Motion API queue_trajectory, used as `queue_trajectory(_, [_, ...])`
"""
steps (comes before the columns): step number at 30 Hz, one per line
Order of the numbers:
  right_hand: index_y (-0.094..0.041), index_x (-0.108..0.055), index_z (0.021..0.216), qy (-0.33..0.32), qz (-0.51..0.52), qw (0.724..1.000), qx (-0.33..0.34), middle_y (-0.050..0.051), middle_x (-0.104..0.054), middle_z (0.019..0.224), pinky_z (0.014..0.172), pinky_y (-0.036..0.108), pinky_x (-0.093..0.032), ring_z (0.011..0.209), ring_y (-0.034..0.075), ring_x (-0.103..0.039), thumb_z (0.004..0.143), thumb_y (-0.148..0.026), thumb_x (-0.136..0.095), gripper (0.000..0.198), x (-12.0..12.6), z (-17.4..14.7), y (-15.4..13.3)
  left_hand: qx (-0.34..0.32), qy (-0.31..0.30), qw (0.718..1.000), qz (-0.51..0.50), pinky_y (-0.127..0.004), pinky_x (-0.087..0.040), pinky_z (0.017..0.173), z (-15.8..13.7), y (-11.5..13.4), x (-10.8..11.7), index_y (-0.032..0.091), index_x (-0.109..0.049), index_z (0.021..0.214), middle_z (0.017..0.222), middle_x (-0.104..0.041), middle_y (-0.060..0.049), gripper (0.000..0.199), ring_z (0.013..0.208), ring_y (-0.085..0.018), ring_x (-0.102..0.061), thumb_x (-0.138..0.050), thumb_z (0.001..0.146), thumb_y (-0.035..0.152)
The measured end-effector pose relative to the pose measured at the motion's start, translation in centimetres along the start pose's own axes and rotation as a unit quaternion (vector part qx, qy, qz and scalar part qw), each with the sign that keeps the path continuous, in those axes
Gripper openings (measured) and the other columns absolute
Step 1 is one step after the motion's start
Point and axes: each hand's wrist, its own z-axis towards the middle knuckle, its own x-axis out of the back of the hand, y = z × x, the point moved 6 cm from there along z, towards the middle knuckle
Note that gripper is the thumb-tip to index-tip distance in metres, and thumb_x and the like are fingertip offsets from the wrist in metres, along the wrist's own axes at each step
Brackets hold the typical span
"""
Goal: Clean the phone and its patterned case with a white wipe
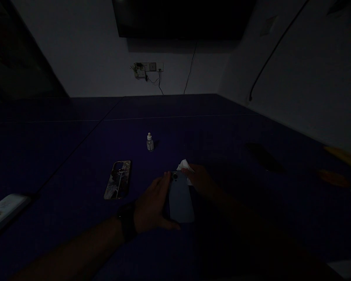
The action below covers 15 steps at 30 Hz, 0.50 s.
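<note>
Dim light throughout. Far left: white box, cut off by frame edge, on dark blue worktop. Next over: phone case, lying flat, patterned, camera cutout at far end. Then left hand, dark watch on wrist. Fingers there extended, not clenched, laid along left edge of phone, fingertips by camera corner, thumb stretched out near bottom edge. Farther back: small bottle, upright, white cap. Behind that, on wall: sockets with plugs and thin wires.

Phone itself flat on worktop between both hands, back up, blue-grey, camera at upper left. High on wall: big dark screen.

Right hand at phone's upper right, fingers pinched on white tissue, bunched up against top right of phone. Can't tell how the hidden fingers sit.

Well apart to the right: dark flat slab, too dim to identify. Far right: orange item, yellow item nearer the wall. Can't tell what either is.
</note>
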Motion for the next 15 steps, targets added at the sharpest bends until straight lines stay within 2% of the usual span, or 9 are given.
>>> queue_trajectory(4, [-0.021, -0.063, 0.068, 0.003, -0.06, 0.997, 0.043, 0.005, -0.066, 0.07, 0.065, 0.032, -0.043, 0.069, 0.021, -0.06, 0.086, -0.04, -0.055, 0.028, -0.2, 0.2, 0.0, 0.002, 0.006, 1.0, 0.027, -0.061, -0.037, 0.112, 0.1, -0.1, 0.0, 0.021, 0.013, 0.159, 0.162, -0.022, -0.025, 0.158, 0.145, -0.047, -0.028, -0.096, 0.05, 0.054])
queue_trajectory(8, [-0.023, -0.064, 0.073, 0.005, -0.099, 0.992, 0.073, 0.006, -0.07, 0.078, 0.074, 0.033, -0.046, 0.08, 0.023, -0.065, 0.089, -0.039, -0.055, 0.025, -0.6, 0.4, 0.3, 0.007, 0.012, 0.999, 0.045, -0.063, -0.036, 0.111, 0.1, -0.6, -0.3, 0.018, 0.013, 0.159, 0.162, -0.023, -0.027, 0.156, 0.147, -0.049, -0.023, -0.093, 0.051, 0.059])
queue_trajectory(11, [-0.023, -0.065, 0.073, 0.004, -0.115, 0.99, 0.081, 0.006, -0.07, 0.078, 0.075, 0.033, -0.047, 0.079, 0.023, -0.066, 0.09, -0.038, -0.056, 0.024, -0.7, 0.5, 0.7, 0.012, 0.019, 0.998, 0.057, -0.065, -0.034, 0.112, 0.1, -0.8, -0.4, 0.016, 0.005, 0.16, 0.161, -0.025, -0.026, 0.148, 0.148, -0.05, -0.02, -0.088, 0.054, 0.063])
queue_trajectory(15, [-0.022, -0.067, 0.081, 0.012, -0.115, 0.99, 0.078, 0.006, -0.071, 0.081, 0.076, 0.033, -0.048, 0.081, 0.023, -0.066, 0.09, -0.041, -0.055, 0.024, -0.4, 0.6, 1.1, 0.011, 0.018, 0.998, 0.063, -0.064, -0.035, 0.112, 0.2, -0.7, -0.3, 0.011, -0.007, 0.159, 0.16, -0.028, -0.027, 0.144, 0.146, -0.05, -0.026, -0.087, 0.052, 0.066])
